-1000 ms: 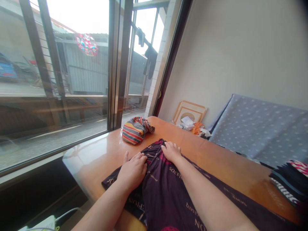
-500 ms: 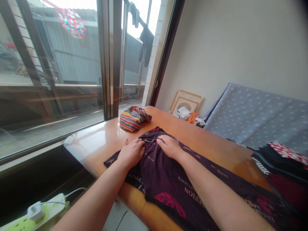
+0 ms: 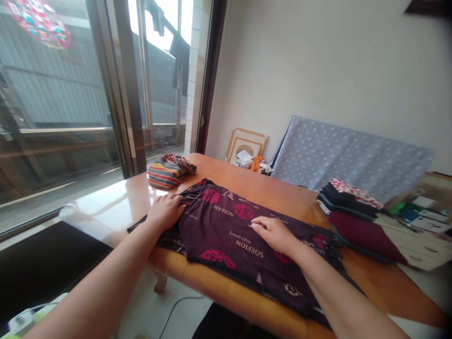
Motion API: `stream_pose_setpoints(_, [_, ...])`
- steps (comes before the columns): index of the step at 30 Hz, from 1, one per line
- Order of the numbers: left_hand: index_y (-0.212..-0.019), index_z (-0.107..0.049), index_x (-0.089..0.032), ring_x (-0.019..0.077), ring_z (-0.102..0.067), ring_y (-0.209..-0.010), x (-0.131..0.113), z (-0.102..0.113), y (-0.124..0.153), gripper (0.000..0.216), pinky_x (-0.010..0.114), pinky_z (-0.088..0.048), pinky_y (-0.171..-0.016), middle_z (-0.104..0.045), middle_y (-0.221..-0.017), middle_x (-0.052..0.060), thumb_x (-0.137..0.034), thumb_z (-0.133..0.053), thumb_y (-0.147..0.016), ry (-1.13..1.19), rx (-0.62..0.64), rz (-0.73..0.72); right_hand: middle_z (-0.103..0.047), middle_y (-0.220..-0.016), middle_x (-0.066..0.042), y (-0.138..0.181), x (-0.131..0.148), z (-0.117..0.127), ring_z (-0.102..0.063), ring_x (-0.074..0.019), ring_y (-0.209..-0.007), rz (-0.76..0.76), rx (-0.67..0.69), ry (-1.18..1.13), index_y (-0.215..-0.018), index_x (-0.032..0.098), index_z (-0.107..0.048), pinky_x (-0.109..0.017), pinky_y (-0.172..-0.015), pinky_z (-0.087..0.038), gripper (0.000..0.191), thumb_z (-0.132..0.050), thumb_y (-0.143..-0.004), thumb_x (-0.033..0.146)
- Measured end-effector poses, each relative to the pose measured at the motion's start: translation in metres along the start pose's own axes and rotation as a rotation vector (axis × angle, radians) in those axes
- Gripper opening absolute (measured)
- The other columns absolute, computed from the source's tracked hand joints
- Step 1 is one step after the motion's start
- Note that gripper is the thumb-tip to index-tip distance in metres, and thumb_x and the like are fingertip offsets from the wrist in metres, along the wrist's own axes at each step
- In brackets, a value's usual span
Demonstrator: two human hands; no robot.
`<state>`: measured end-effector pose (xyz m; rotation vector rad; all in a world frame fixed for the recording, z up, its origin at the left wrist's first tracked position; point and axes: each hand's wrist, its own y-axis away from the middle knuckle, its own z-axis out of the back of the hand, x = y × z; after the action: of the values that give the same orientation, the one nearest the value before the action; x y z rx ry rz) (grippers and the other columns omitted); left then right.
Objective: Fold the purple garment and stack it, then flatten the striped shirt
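Lying across the surface (image 3: 226, 174), a dark purple SOEFION-print garment (image 3: 219, 233) fills the lower centre of the frame. On it are both hands — the left hand (image 3: 167, 210) laid flat over the folded left end, the right hand (image 3: 273, 233) loosely curled at mid-cloth, whether pinching I cannot tell. At centre left sits a striped cloth bundle (image 3: 164, 173), its inside hidden. At right, folded clothes (image 3: 348, 206) are stacked — beside them, a white drawer unit (image 3: 423, 242), drawers closed.

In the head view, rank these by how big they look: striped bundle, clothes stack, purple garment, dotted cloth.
1. Purple garment, though being nearer the camera enlarges it
2. Dotted cloth
3. Clothes stack
4. Striped bundle
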<state>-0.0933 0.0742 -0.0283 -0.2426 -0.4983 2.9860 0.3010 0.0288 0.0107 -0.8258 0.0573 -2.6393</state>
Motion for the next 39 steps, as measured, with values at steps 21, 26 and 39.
stream_pose_setpoints(21, [-0.114, -0.068, -0.027, 0.0283, -0.062, -0.108, -0.110, 0.015, 0.051, 0.039, 0.039, -0.044, -0.092, -0.067, -0.118, 0.008, -0.048, -0.040, -0.096, -0.018, 0.049, -0.166, -0.067, -0.079, -0.005, 0.158, -0.093, 0.044, -0.061, -0.0160, -0.067, -0.353, -0.367, -0.445, -0.103, 0.016, -0.070, -0.028, -0.063, -0.050, 0.052, -0.058, -0.083, 0.063])
stream_pose_setpoints(26, [-0.111, -0.069, -0.027, 0.0299, -0.064, -0.103, -0.139, 0.016, 0.041, 0.036, 0.041, -0.044, -0.092, -0.069, -0.114, 0.009, -0.046, -0.044, -0.094, 0.001, -0.014, -0.206, -0.069, -0.082, -0.006, 0.194, -0.121, 0.060, -0.066, -0.0195, -0.075, -0.476, -0.587, -0.440, -0.106, 0.016, -0.068, -0.029, -0.067, -0.052, 0.052, -0.055, -0.084, 0.061])
stream_pose_setpoints(39, [-0.087, -0.065, -0.022, 0.0171, -0.063, -0.083, -0.335, 0.009, 0.074, 0.027, 0.026, -0.047, -0.075, -0.068, -0.087, 0.002, -0.037, -0.045, -0.097, 0.731, 0.249, -0.608, -0.064, -0.067, 0.000, 0.258, -0.125, 0.079, -0.060, -0.0164, -0.064, -0.534, -0.363, -0.187, -0.073, 0.021, -0.058, -0.025, -0.058, -0.041, 0.035, -0.047, -0.091, 0.049])
